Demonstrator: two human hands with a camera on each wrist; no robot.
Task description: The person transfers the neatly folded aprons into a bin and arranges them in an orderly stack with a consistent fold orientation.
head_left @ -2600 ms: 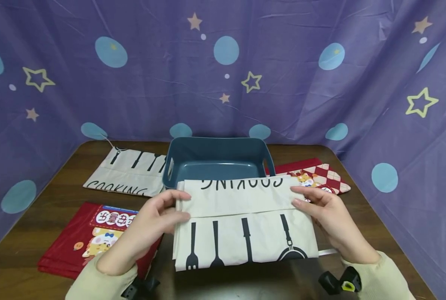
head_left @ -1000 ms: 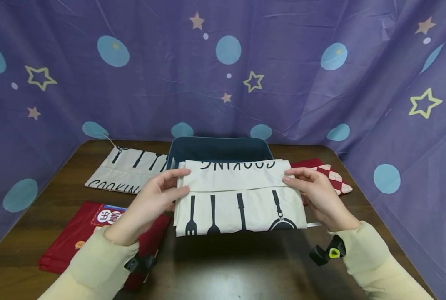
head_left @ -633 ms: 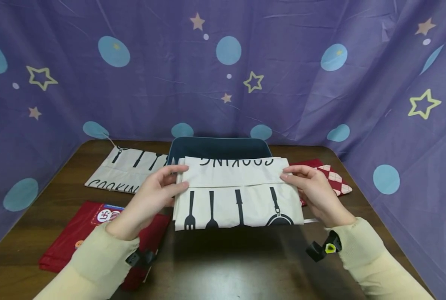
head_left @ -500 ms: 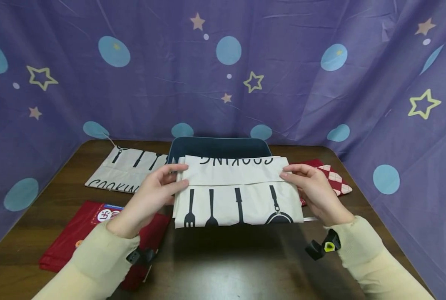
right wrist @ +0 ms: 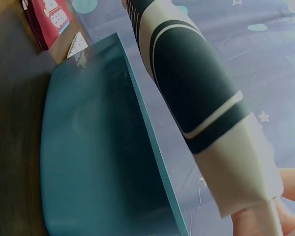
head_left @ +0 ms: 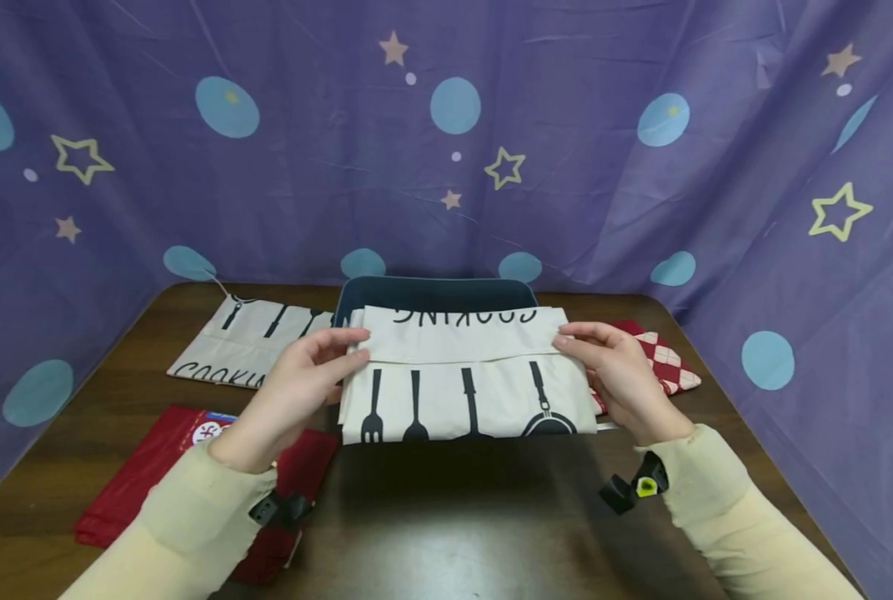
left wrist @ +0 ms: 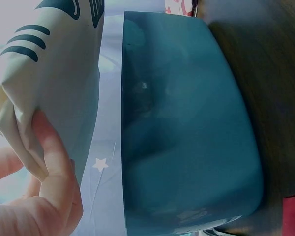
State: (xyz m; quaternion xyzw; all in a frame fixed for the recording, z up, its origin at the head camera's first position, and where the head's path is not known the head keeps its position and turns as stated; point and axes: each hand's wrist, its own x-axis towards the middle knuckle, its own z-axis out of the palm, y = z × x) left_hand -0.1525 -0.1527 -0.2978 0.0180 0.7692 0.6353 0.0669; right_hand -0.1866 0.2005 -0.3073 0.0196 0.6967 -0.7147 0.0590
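A folded cream apron (head_left: 446, 400), printed with dark utensils and the word COOKING upside down, is held up level between both hands. My left hand (head_left: 296, 383) pinches its left edge between thumb and fingers. At the opposite edge my right hand (head_left: 622, 379) pinches it likewise, and a white strap (head_left: 607, 426) sticks out below that hand. In the head view the apron overlaps the front of a blue-green plastic bin (head_left: 438, 292). Both wrist views show the apron raised higher than the rim of the bin (left wrist: 187, 123), with the bin's outer wall (right wrist: 88, 142) visible.
Another folded cream apron (head_left: 228, 337) lies left of the bin. A folded red apron (head_left: 142, 475) with a cartoon print is nearer, partly under the left forearm. To the right, a red checked cloth (head_left: 667, 362) lies on the wooden table (head_left: 446, 542). A purple curtain (head_left: 303, 192) hangs behind.
Both hands have carried the cream apron up and forward from the near part of the table toward the bin, hiding more of it. Lately the motion is small. Both grips stay the same.
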